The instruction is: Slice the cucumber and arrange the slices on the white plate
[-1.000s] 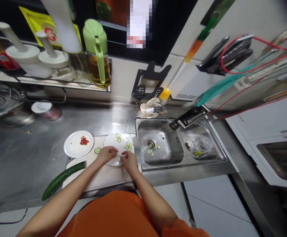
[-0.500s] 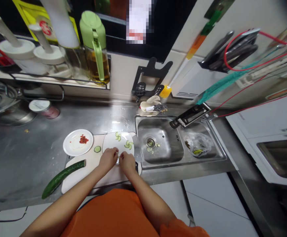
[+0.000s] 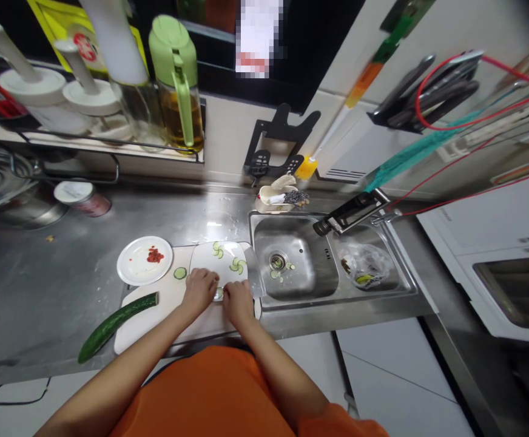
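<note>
A white squarish plate [image 3: 204, 256] lies on the pale cutting board [image 3: 137, 325]. Two pinwheels of thin green cucumber slices, one at its top edge [image 3: 218, 249] and one at its right side [image 3: 237, 265], sit on it. My left hand [image 3: 199, 290] hangs over the plate's lower left, fingers bent and close together; whatever they hold is hidden. At the lower right, my right hand [image 3: 238, 303] is closed, its fingertips at a cucumber slice [image 3: 219, 292] near the plate's front edge. Left of the plate, a round cucumber slice [image 3: 180, 273] rests on the board.
A whole-looking cucumber [image 3: 119, 325] with a cut end lies across the board's left edge. Behind it stands a white plate [image 3: 130, 267] with small red pieces. To the right is a steel sink [image 3: 312, 285] with slices near its drain and a plastic bag [image 3: 369, 264] in its second basin.
My hands have drawn slightly apart, and the left fingers have loosened and turned flatter over the plate. More of the slice between the hands shows now. The pinwheels have stayed in place.
</note>
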A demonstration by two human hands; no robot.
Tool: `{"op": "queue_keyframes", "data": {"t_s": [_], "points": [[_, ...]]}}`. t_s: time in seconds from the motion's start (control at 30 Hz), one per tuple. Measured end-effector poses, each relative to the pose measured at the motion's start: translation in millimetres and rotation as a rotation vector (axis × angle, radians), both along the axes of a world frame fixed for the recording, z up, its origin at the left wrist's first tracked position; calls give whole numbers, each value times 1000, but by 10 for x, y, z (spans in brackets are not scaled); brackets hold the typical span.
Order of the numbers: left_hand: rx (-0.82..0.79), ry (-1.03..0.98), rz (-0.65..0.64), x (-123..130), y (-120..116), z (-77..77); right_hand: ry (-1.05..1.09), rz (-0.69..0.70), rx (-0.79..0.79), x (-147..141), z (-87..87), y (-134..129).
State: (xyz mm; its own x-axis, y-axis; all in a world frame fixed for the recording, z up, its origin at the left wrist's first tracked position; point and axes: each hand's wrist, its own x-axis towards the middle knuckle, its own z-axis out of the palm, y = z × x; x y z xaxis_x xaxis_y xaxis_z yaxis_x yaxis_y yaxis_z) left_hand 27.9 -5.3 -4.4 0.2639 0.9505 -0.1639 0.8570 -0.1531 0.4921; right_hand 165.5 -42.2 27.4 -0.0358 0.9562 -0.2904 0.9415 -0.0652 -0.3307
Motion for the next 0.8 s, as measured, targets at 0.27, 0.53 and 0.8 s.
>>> {"op": "queue_keyframes", "data": {"t_s": [0.27,0.53,0.8], "points": [[15,36,3,-14,-29,-8,37,248,96,67,-85,-204],[52,-15,-17,-69,-86,-68,-4,292,99,84,-97,-231],[47,-41,4,-80,-143,-128,3,300,98,96,-81,-247]]}}
